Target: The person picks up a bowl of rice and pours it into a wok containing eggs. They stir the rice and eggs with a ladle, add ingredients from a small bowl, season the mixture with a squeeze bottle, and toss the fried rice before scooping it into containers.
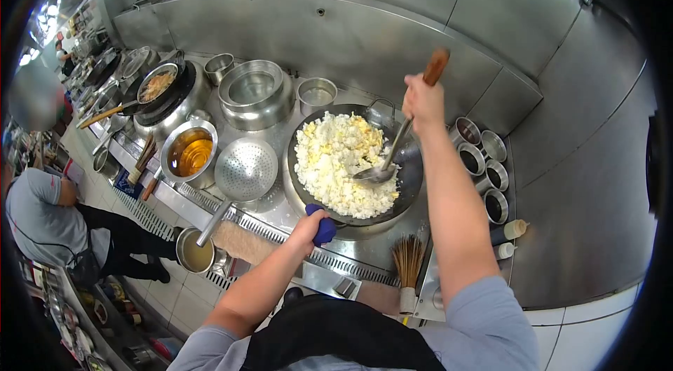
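Observation:
A large dark wok (pixel 411 168) sits on the range in front of me, holding a heap of white rice mixed with yellow bits of what looks like egg (pixel 336 154). My right hand (pixel 424 103) is closed around the wooden-ended handle of a ladle (pixel 378 173), whose metal bowl rests in the rice at the right side of the wok. At the wok's near edge, my left hand (pixel 306 232) grips a folded blue cloth (pixel 324 226) wrapped at the wok's handle, which the cloth hides.
Left of the wok lie a perforated strainer (pixel 246 169) and a pot of amber oil (pixel 193 154). Several metal canisters (pixel 495 207) line the right side, near a bamboo brush (pixel 409 262). A person in grey (pixel 42 213) stands at the left.

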Available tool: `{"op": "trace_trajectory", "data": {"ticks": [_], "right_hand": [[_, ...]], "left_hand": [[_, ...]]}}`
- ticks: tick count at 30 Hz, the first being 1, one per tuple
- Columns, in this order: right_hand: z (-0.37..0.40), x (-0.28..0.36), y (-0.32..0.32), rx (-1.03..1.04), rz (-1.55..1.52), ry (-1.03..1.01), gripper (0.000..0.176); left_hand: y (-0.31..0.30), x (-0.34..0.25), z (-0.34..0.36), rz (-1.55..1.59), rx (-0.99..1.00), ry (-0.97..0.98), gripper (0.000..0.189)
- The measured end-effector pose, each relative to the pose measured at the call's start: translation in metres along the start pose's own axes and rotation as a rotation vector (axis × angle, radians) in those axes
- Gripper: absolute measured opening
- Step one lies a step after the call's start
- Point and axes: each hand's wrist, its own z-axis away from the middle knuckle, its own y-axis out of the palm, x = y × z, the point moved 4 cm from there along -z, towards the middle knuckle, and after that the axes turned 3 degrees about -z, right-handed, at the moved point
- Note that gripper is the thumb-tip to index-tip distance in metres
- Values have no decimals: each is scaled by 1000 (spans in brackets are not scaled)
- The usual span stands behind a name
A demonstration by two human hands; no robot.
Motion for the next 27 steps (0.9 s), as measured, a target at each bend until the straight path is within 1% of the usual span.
{"op": "trace_trajectory", "data": {"ticks": [1,2,4,6,7,8,10,11,12,13,14,15,16,17,18,20,22,24,26,27], "right_hand": [[-3,18,5,-12,-14,-55,25],[-6,35,4,-54,-26,-177,24],[-13,35,-17,-85,-240,-368,24],[-16,-18,-26,-368,-129,-318,23],[-14,-35,-19,-307,-103,-137,22],[-26,-31,-17,-296,-105,-141,22],[-26,-6,4,-28,-54,87,22],[-17,13,21,72,-70,38,24],[-8,24,33,74,-67,41,24],[5,35,46,123,-145,-78,27],[17,37,58,170,-225,-197,31],[22,11,63,104,-219,-246,28],[17,-32,66,22,-142,-144,24],[9,-44,63,68,-84,-37,23],[-4,-47,63,124,-23,68,23],[-13,-10,73,108,104,72,25],[-10,21,77,65,66,-145,26],[-11,8,59,82,-211,-317,23],[-6,-50,52,-78,-90,-249,25],[-7,-56,53,0,-54,-9,25]], "left_hand": [[1,0,0,10,-9,2,29],[1,-1,-2,24,-18,6,28],[0,0,-5,37,-2,3,28],[-1,7,-5,34,15,-6,28],[-2,6,-9,18,-31,11,29],[-2,5,-14,10,-77,25,30],[-3,9,-9,23,-54,21,32],[-2,8,-10,44,-39,9,32],[0,5,-10,67,-23,1,32],[1,4,-8,58,-11,-4,32],[2,7,-8,62,-16,-10,32],[2,10,-9,67,-24,5,32],[2,7,-13,67,-26,31,31],[-2,15,-23,68,-8,10,31],[2,10,-23,74,-1,21,31],[4,9,-14,70,-30,15,30],[3,9,-15,96,-51,24,30],[5,5,-9,46,-2,21,31],[3,5,-9,39,18,19,32],[4,4,-9,19,30,-3,34]]}}
